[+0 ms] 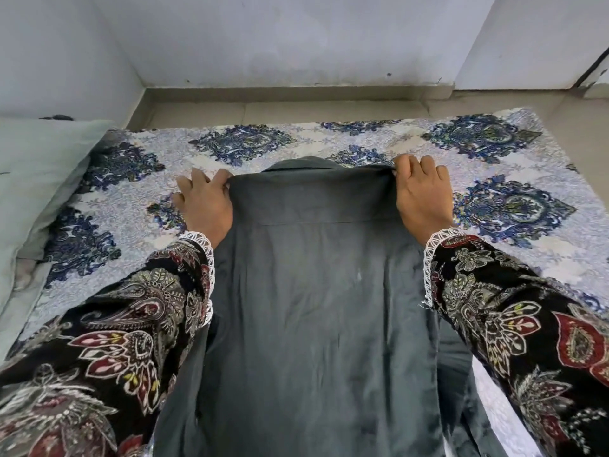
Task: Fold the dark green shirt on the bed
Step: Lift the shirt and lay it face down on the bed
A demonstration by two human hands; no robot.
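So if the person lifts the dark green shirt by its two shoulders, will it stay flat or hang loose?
Probably hang loose: the dark green shirt shows soft creases and bunches under the fingers of the left hand and right hand. It looks thin, so likely light. It may drag on the patterned bedsheet rather than slide freely.
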